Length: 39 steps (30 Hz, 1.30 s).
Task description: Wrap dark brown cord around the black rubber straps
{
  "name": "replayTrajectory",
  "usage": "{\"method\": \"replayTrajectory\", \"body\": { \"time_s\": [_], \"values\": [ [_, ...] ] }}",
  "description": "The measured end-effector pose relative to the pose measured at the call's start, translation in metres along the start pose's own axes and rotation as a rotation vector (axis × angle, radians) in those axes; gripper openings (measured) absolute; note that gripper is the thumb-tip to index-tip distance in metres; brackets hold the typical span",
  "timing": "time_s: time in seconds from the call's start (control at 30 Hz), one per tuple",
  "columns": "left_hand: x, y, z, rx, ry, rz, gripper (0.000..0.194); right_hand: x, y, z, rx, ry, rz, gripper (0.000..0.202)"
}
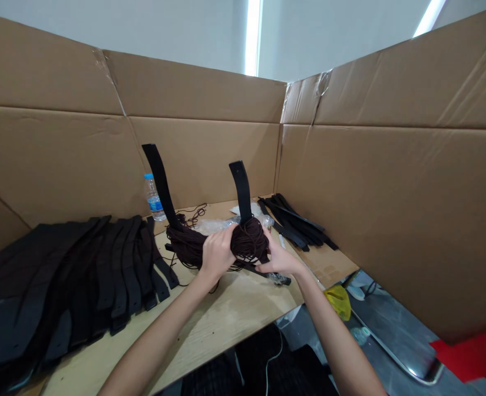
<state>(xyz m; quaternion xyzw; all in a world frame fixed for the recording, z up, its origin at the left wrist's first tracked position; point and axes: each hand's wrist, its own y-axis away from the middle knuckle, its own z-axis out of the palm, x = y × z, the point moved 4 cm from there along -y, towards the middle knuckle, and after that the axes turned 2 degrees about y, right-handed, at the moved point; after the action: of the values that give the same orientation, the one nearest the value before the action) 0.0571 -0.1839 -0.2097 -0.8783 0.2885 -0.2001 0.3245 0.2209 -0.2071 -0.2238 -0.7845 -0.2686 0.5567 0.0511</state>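
Observation:
A thick bundle of dark brown cord is held just above the wooden table, with a black strip standing up from its right end. Another black strip rises from the left end of the bundle. My left hand is wrapped over the middle of the cord, its fingertips hidden behind it. At the right end, my right hand grips the cord with the thumb low in front and the fingers behind. Some loose cord hangs below the bundle near the table top.
Many overlapping black strips cover the table's left side; more black strips lie at the back right. A water bottle stands by the cardboard wall. Clear plastic lies behind the cord. A yellow bag is below the table's right edge.

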Motion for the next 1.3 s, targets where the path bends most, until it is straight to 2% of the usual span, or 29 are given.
{"method": "replayTrajectory", "body": {
  "time_s": [0.1, 0.3, 0.47, 0.67, 0.87, 1.0, 1.1, 1.3],
  "values": [
    [0.000, 0.000, -0.001, 0.012, 0.004, -0.001, 0.044, 0.004, 0.007, 0.004, 0.067, 0.067, 0.021, 0.105],
    [0.004, 0.001, -0.004, 0.017, 0.009, 0.018, 0.045, 0.007, -0.003, 0.016, 0.313, -0.017, -0.033, 0.087],
    [0.008, 0.001, -0.008, -0.004, 0.020, 0.045, 0.050, 0.001, -0.010, 0.017, 0.394, -0.059, -0.077, 0.064],
    [0.014, 0.001, -0.014, -0.078, 0.124, 0.102, 0.072, -0.008, -0.012, 0.012, 0.383, -0.096, -0.102, 0.048],
    [0.016, 0.000, -0.017, -0.113, 0.163, 0.100, 0.079, -0.013, -0.012, 0.012, 0.324, -0.130, -0.101, 0.060],
    [0.014, -0.001, -0.016, -0.232, 0.204, 0.031, 0.081, -0.012, -0.012, 0.013, 0.295, -0.152, -0.104, 0.066],
    [0.012, -0.001, -0.017, -0.305, 0.236, -0.014, 0.085, -0.012, -0.012, 0.015, 0.281, -0.167, -0.112, 0.066],
    [0.011, -0.002, -0.017, -0.338, 0.316, -0.031, 0.089, -0.013, -0.014, 0.018, 0.271, -0.189, -0.126, 0.063]
  ]
}}
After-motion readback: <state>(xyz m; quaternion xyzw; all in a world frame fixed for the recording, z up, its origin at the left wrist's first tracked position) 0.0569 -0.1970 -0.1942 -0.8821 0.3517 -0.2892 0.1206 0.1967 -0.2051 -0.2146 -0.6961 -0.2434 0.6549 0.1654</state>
